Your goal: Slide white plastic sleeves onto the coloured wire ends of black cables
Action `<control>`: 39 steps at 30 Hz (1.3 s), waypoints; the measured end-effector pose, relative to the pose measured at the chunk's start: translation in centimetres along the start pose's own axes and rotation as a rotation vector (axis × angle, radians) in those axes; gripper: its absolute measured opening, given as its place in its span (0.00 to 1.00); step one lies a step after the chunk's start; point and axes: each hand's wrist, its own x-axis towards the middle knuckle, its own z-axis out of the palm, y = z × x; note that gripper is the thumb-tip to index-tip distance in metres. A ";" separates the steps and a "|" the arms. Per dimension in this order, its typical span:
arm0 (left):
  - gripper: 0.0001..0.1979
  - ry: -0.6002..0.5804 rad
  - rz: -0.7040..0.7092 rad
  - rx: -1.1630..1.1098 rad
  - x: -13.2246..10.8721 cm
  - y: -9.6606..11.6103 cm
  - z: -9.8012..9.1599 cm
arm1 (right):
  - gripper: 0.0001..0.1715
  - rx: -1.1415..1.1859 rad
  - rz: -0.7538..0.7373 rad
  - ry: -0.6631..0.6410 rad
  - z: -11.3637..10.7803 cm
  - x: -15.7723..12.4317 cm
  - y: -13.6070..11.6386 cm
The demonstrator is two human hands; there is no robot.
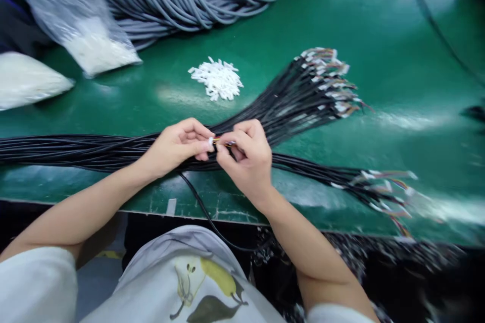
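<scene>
Wires: likely light, limp; best gripped at white tip | left hand pinches white tip | right hand pinches wires

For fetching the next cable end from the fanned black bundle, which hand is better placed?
Probably the right hand: it is nearer the white-tipped ends, while the left hand would likely cross it. Both are occupied, though: left at a white piece, right on coloured wires.

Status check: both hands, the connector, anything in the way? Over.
Left hand pinching white connector. Right hand pinching coloured wires beside it. Black cables run beneath both hands; nothing seen blocking them.
</scene>
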 end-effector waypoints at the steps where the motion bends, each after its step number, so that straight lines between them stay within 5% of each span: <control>1: 0.08 -0.001 -0.022 -0.015 -0.1 0.0 0.1 | 0.08 -0.006 -0.020 0.011 -0.1 0.0 -0.1; 16: 0.28 -0.199 -0.014 -0.260 0.5 -1.5 -0.9 | 0.06 -0.216 -0.161 0.010 0.1 -0.1 -0.1; 24: 0.23 -0.154 -0.005 -0.236 0.3 -1.0 -0.7 | 0.12 -0.212 -0.152 0.001 0.0 -0.3 0.7; 28: 0.09 -0.062 -0.026 -0.204 -0.5 0.2 0.0 | 0.07 -0.195 -0.160 0.015 0.5 0.1 0.6; 34: 0.12 0.061 0.000 -0.097 -2.7 1.9 1.2 | 0.07 -0.077 -0.031 -0.015 0.8 0.0 -0.8; 39: 0.07 0.079 -0.047 -0.016 -0.8 1.0 0.3 | 0.05 0.052 0.063 0.019 1.1 -0.4 0.0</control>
